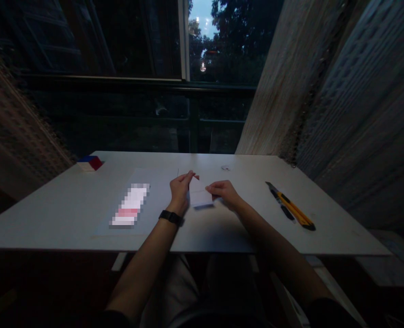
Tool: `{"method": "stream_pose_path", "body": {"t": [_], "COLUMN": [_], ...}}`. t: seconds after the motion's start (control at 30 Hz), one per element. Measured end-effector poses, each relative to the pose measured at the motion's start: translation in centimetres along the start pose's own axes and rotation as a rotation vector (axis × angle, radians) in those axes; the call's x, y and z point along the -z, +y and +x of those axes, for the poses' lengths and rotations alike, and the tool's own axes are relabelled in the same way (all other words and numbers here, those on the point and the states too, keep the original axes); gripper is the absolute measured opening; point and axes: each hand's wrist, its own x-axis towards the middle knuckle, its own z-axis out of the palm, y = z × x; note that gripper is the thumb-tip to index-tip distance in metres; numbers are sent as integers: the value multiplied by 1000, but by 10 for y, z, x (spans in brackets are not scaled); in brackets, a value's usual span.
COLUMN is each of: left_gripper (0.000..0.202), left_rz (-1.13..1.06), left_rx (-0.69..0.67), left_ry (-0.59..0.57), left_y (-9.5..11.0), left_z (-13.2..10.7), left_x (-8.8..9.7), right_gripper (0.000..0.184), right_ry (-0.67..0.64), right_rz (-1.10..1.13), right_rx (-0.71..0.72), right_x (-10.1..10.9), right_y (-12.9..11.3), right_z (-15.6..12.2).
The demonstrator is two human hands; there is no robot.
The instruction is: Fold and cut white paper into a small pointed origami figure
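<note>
Both hands hold a small white piece of paper (200, 196) just above the middle of the white table (58, 205). My left hand (180, 187), with a black watch on its wrist, pinches the paper's left upper edge with closed fingers. My right hand (224, 191) grips the paper's right side, fingers curled over it. The paper looks folded or bent, its lower edge near the tabletop.
A yellow-and-black utility knife (292, 207) and a dark pen beside it lie to the right. A large sheet with a blurred patch (130, 205) lies at left. A red, blue and white block (90, 162) sits at the far left corner. Curtains and a dark window stand behind.
</note>
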Motion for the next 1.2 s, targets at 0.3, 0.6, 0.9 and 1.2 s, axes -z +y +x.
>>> {"method": "stream_pose_path", "body": {"t": [0.3, 0.6, 0.9, 1.2], "left_gripper": [34, 37, 37, 34], "left_rz": [167, 161, 172, 526], "left_rx": [59, 91, 109, 159], "left_ry": [-161, -118, -156, -452], "left_y": [-1, -1, -2, -5], "left_z": [-9, -2, -1, -13], "left_x": [-1, 2, 5, -1], "right_gripper": [31, 26, 27, 26], "right_ry": [129, 25, -57, 60], "right_rz": [-22, 63, 114, 64], "right_rx": [38, -12, -26, 46], "right_x": [4, 9, 14, 10], "right_y": [-2, -3, -4, 1], "right_z": [2, 1, 1, 5]}}
